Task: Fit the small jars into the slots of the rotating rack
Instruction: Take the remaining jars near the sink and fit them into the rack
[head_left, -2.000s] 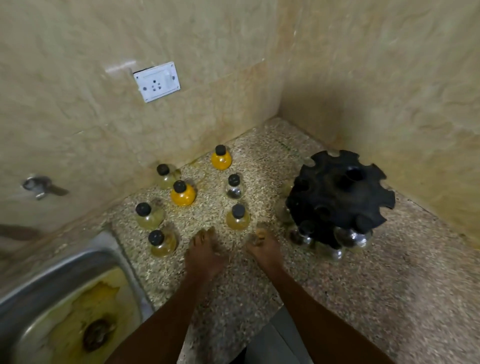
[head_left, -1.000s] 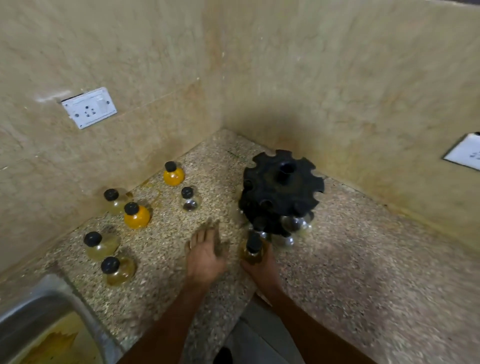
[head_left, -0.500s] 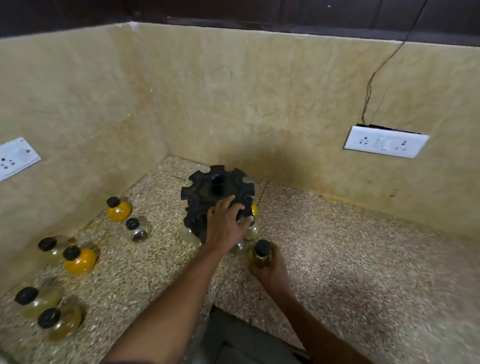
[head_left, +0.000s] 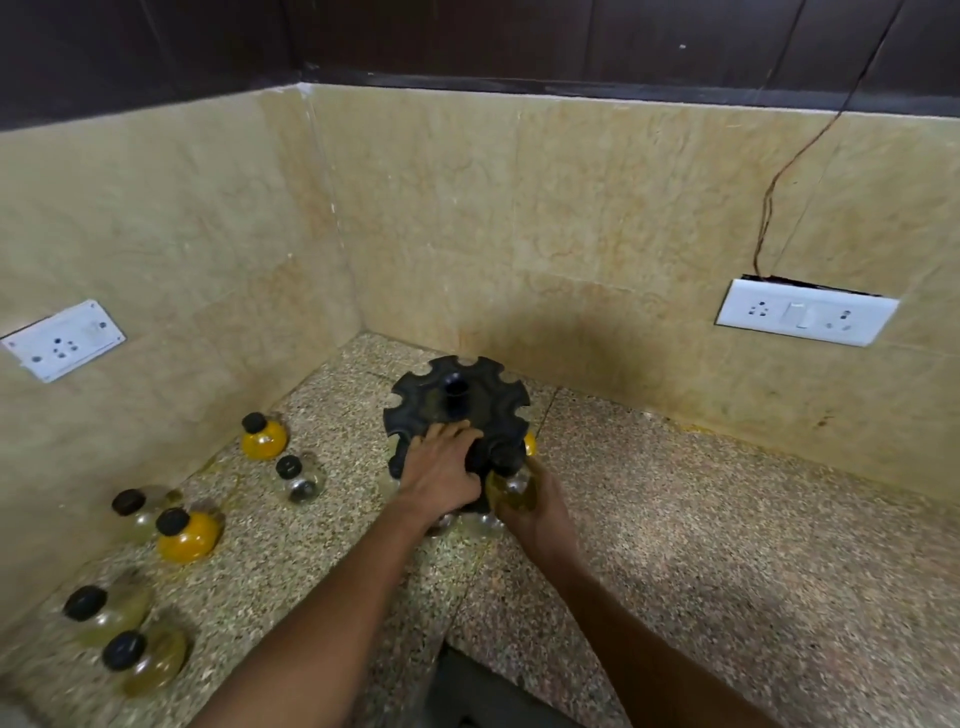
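A black rotating rack (head_left: 457, 400) with notched slots around its rim stands in the counter's corner. My left hand (head_left: 441, 470) rests on its near rim, fingers curled over the edge. My right hand (head_left: 540, 512) holds a small pale-yellow jar (head_left: 511, 491) up against the rack's near right side, the jar's cap at a slot. Under the rack hang clear jars (head_left: 483, 522) and an orange jar (head_left: 529, 444). Several loose black-capped jars stand on the counter to the left: an orange jar (head_left: 263, 439), a clear jar (head_left: 301, 478), another orange jar (head_left: 187, 535).
The speckled stone counter (head_left: 701, 545) spreads to the right. Tiled walls close the corner behind the rack. One socket plate (head_left: 62, 340) sits on the left wall, and a switch plate (head_left: 805, 312) with a wire on the right wall. More pale jars (head_left: 140, 654) stand near the left front.
My right hand has lifted the pale-yellow jar from the counter up against the rack's rim. My left hand stays on the rack. The view has tilted up slightly.
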